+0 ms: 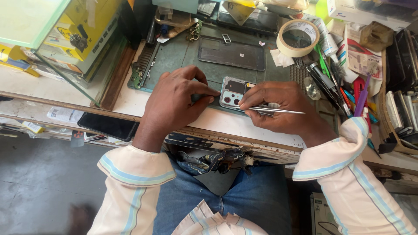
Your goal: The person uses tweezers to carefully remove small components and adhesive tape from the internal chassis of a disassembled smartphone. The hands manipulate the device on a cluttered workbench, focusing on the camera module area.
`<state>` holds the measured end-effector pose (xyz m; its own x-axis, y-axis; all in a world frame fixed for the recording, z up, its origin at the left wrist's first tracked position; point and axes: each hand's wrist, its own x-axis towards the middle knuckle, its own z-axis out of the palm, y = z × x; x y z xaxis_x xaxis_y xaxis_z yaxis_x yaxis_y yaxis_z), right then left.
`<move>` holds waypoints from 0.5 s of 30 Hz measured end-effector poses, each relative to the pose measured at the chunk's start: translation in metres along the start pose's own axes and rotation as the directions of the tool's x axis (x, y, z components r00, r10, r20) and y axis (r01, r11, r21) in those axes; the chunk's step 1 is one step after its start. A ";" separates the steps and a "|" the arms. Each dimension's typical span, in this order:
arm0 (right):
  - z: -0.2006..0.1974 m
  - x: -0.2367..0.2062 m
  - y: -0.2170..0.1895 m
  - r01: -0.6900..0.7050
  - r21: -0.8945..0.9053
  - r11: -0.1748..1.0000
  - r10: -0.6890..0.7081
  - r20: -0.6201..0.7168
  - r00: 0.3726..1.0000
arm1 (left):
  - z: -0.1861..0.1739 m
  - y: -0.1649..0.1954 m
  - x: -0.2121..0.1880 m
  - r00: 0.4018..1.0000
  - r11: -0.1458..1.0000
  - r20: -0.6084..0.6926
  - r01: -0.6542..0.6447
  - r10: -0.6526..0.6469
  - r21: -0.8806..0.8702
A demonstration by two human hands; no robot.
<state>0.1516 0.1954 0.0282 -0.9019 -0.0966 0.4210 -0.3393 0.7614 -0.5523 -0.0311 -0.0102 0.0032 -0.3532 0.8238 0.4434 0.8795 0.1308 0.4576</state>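
A light blue phone back cover with camera holes lies on the green work mat near the bench's front edge. My left hand pinches its left side with thumb and forefinger. My right hand rests on its right part and holds metal tweezers, which lie nearly flat with their tips toward the cover. Both sleeves are cream with pale blue stripes.
A dark phone panel lies further back on the mat. A roll of tape stands at the back right, beside several pens and tools. A glass case stands at the left, with a black phone on the ledge below.
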 end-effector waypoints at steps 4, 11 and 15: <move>0.001 0.000 -0.001 -0.028 0.010 1.000 0.028 0.017 0.999 | -0.001 0.001 0.000 1.000 1.000 -0.006 -0.007 0.007 -0.014; 0.001 0.001 -0.002 -0.022 -0.007 1.000 0.022 -0.002 1.000 | -0.001 0.003 0.001 1.000 1.000 -0.003 -0.009 0.009 -0.004; 0.001 0.002 -0.004 -0.043 -0.010 0.999 0.043 0.014 0.999 | -0.002 0.003 0.000 1.000 1.000 -0.017 -0.025 0.025 -0.010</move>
<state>0.1514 0.1916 0.0307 -0.9193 -0.0724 0.3868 -0.2975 0.7713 -0.5627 -0.0290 -0.0111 0.0055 -0.3362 0.8173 0.4679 0.8850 0.1044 0.4537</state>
